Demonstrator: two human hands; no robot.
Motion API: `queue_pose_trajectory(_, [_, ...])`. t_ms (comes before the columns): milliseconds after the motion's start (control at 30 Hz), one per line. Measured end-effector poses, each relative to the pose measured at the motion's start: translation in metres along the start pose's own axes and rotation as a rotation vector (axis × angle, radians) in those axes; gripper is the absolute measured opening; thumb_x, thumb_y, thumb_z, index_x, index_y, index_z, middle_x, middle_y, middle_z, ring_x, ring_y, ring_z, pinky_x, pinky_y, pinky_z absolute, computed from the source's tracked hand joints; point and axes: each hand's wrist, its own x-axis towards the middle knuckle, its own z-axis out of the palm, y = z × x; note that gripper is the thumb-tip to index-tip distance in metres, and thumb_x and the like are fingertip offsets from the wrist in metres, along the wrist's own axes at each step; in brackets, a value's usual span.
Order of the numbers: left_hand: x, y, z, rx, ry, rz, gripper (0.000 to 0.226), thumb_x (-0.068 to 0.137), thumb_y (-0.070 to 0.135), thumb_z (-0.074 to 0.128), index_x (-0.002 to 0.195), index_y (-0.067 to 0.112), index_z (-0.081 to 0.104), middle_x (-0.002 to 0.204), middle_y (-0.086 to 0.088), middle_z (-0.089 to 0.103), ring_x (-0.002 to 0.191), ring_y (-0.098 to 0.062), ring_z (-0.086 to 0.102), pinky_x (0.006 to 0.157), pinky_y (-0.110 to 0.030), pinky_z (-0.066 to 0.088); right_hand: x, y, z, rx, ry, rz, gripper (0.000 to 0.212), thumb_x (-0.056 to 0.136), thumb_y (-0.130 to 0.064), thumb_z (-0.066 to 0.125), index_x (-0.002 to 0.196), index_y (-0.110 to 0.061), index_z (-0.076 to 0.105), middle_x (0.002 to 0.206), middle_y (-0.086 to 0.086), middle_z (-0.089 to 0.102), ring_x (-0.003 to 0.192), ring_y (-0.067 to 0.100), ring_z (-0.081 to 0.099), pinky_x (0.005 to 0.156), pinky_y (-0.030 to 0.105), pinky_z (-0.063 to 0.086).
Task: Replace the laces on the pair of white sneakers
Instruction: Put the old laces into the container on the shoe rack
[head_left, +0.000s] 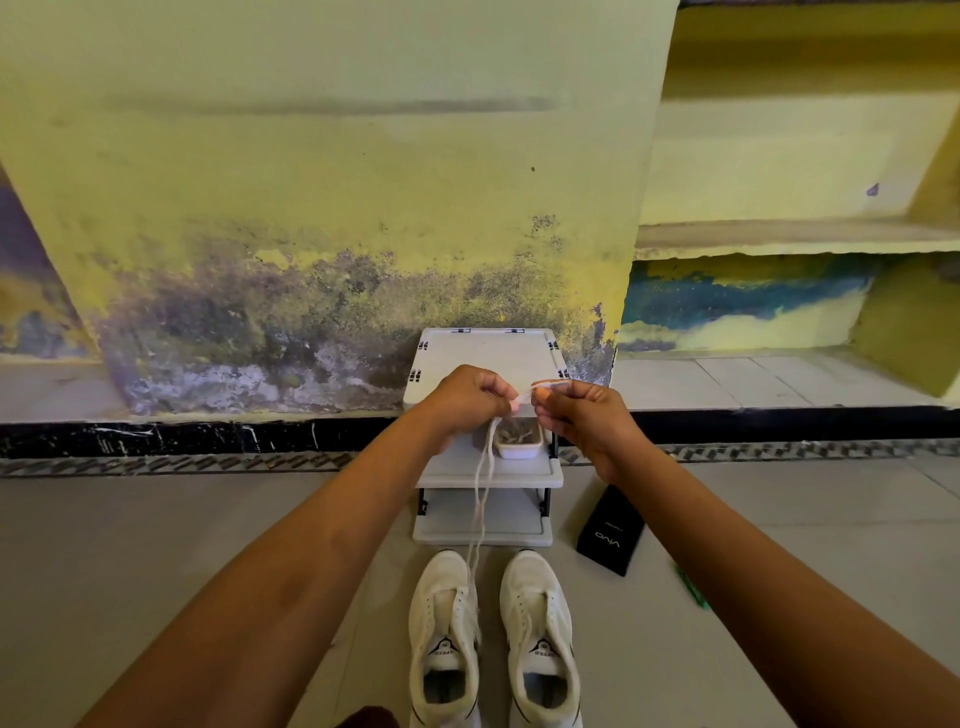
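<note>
— Hands?
— Both raised out in front, over the small white shelf stand (488, 470) by the wall. Left hand (467, 402) pinching the lace (480, 499) near its top; right hand (582, 415) pinching the very end, fingertips nearly touching the left's. Neither one loose, neither one a bare fist.

— And the lace itself?
— Hanging almost straight down from the left hand, long axis running from the hands back toward the body, lower end reaching the left sneaker (444, 639). Impossible to tell whether still threaded through the eyelets there or only draped on the tongue.

— Sneakers?
— Side by side on the floor, toes toward the stand, well below and nearer than the hands. Right sneaker (540, 639) just beside the left, not touching the lace, with what looks like a lace still in it.

— Nearer hand for the next bit?
— Left, probably: directly above the left sneaker, lace already dropping that way. Likely a matter of drawing the lace up and clear, or feeding the end down.

— Anything else about?
— A small white dish (518, 441) on the stand's middle shelf, a black box (610, 532) on the floor to the right.
</note>
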Motion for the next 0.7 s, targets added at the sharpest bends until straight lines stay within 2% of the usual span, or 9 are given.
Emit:
queue_pose_trajectory(100, [-0.003,0.003,0.002,-0.049,-0.068,-0.003,0.016,0.083,0.002,0.067,0.076,0.014,0.059,0.075,-0.003,0.06,0.068,-0.009,0.055,0.052,-0.01,0.044,-0.001,-0.001,0.002,0.003,-0.011,-0.029,0.014,0.088,0.001,0.058,0.078,-0.007,0.064,0.057,-0.005,0.067,0.053,0.002,0.062,0.056,0.014,0.053])
queue_pose_trajectory(300, [-0.006,0.007,0.004,-0.194,-0.119,0.002,0.008,0.086,0.007,0.065,0.08,0.012,0.063,0.082,-0.01,0.065,0.078,-0.018,0.061,0.083,-0.032,0.052,-0.003,-0.001,0.003,-0.115,-0.01,-0.106,0.017,0.09,0.001,0.056,0.076,-0.007,0.062,0.053,-0.005,0.064,0.047,0.001,0.06,0.052,0.013,0.052])
queue_pose_trajectory(500, [-0.005,0.007,0.002,-0.256,-0.062,-0.008,0.006,0.088,0.008,0.063,0.084,0.01,0.064,0.08,-0.007,0.069,0.07,-0.01,0.067,0.074,-0.026,0.055,-0.002,-0.001,0.006,-0.071,0.071,-0.153,0.01,0.085,0.001,0.063,0.079,-0.007,0.062,0.071,0.008,0.062,0.05,0.002,0.059,0.053,0.014,0.051])
queue_pose_trajectory(700, [-0.008,0.013,0.004,-0.232,-0.056,0.011,0.009,0.089,0.005,0.061,0.083,0.012,0.06,0.08,-0.009,0.068,0.065,-0.007,0.068,0.075,-0.029,0.055,-0.004,-0.006,0.012,0.016,0.084,-0.136,0.011,0.084,0.002,0.063,0.081,-0.008,0.063,0.075,0.006,0.064,0.054,0.007,0.06,0.058,0.017,0.053])
